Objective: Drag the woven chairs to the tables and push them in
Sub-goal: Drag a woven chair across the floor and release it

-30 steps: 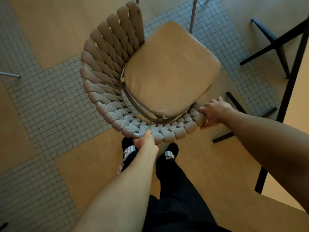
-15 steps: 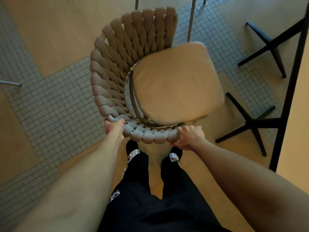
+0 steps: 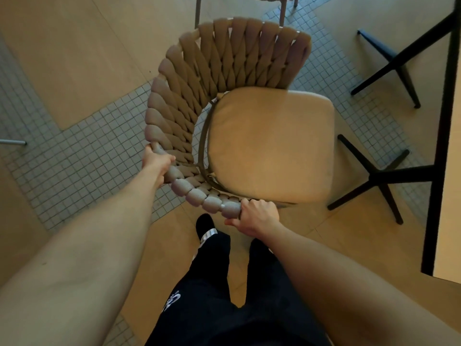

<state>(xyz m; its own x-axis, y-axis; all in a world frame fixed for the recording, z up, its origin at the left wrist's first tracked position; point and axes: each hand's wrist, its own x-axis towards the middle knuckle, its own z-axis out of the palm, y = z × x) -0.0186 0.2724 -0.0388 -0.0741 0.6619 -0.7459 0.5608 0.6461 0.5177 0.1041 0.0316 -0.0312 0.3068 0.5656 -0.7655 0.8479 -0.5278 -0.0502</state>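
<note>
A: How far along is the person with this one?

B: Partway, by the look of it. The woven chair (image 3: 224, 96) stands on the floor beside the table (image 3: 451, 171), its cushion (image 3: 269, 143) turned roughly toward the table edge, but no part of it is under the top yet. So the dragging seems mostly done and the pushing in is what remains.

A: And the hands?

B: Both are on the chair's woven rim. The left hand (image 3: 156, 163) grips the rim on the side away from the table, fingers curled over the top. The right hand (image 3: 257, 217) wraps the end of the rim nearest the person, fingers closed round it, thumb below.

A: What stands between the chair and the table?

B: The table's black cross-shaped base (image 3: 374, 176) lies on the floor just past the cushion's corner. One of its feet reaches toward the chair, so the chair legs may catch on it when pushed in; the legs themselves are hidden beneath the seat, so how near they are cannot be told.

A: Anything else around?

B: Beyond the chair, away from the person, the legs of a second chair (image 3: 282, 8) show at the picture's edge. Farther along the table stands another black base (image 3: 389, 61). On the chair's far side from the table, a metal leg (image 3: 13, 142) pokes in. The person's dark trousers (image 3: 224, 295) and one shoe (image 3: 205, 226) are directly behind the chair.
</note>
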